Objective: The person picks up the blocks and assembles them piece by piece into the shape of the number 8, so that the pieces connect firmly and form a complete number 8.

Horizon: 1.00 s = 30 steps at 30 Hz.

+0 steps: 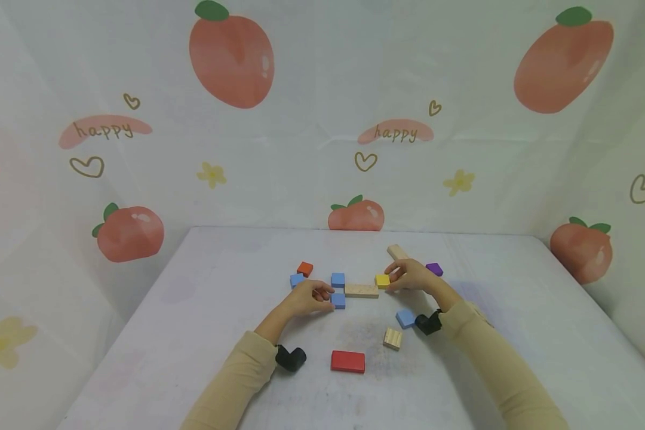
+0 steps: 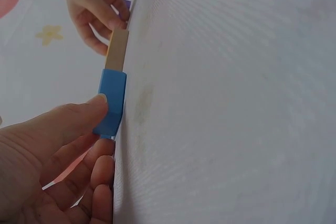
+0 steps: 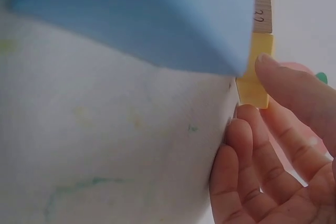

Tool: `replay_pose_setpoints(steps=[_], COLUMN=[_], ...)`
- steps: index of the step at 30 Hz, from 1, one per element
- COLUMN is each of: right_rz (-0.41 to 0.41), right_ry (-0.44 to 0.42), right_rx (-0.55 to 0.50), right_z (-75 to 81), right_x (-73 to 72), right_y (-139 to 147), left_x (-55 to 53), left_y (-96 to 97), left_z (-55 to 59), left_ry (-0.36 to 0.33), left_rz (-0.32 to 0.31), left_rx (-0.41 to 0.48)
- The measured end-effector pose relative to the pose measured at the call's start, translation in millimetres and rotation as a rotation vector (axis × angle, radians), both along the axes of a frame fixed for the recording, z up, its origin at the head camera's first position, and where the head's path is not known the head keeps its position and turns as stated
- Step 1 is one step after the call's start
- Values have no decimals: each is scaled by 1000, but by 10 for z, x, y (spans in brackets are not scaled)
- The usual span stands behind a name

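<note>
With thumb and fingers, my left hand (image 1: 307, 298) pinches a blue block (image 1: 338, 301) at the left end of a flat wooden plank (image 1: 362, 292). Another blue block (image 1: 337, 279) sits just behind it. At the plank's other end, the thumb and fingers of my right hand (image 1: 412, 276) hold a yellow block (image 1: 381, 281). In the right wrist view the thumb lies on the yellow block (image 3: 254, 69), whose end lines up with the wooden plank (image 3: 263, 11). The left wrist view shows my thumb against the blue block (image 2: 111, 90).
Beyond my left hand are an orange-red block (image 1: 304, 269) and a partly covered blue block (image 1: 296, 279). A wooden plank (image 1: 397, 252) and purple block (image 1: 434, 269) lie past my right hand. Nearer are a light blue block (image 1: 405, 319), grooved wooden block (image 1: 392, 338) and red block (image 1: 347, 362).
</note>
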State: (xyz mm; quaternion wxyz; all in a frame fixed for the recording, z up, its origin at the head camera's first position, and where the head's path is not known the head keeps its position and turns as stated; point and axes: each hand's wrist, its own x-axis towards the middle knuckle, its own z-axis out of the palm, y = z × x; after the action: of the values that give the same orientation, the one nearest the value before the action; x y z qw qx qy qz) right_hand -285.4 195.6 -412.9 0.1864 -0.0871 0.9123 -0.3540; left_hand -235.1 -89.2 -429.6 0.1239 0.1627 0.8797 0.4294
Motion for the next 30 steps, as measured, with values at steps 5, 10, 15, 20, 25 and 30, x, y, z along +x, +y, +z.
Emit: replay_pose_setpoints(steps=[5, 10, 15, 20, 25, 30], right_rz=[25, 50, 60, 82, 97, 118], right_ry=[16, 40, 58, 74, 97, 90], right_rx=[-10, -22, -50, -64, -61, -55], right_z=[7, 29, 51, 65, 78, 91], right_x=[24, 48, 85, 137, 200, 252], right_y=[57, 122, 174, 226, 269, 308], left_x=[-4, -3, 6, 4, -8, -14], left_y=[-2, 4, 8, 10, 7, 10], left_z=[-17, -18, -3, 2, -4, -9], left_ry=[0, -16, -24, -27, -25, -30], left_rz=[1, 20, 29, 31, 26, 25], left_rx=[-5, -12, -12, -17, -15, -12])
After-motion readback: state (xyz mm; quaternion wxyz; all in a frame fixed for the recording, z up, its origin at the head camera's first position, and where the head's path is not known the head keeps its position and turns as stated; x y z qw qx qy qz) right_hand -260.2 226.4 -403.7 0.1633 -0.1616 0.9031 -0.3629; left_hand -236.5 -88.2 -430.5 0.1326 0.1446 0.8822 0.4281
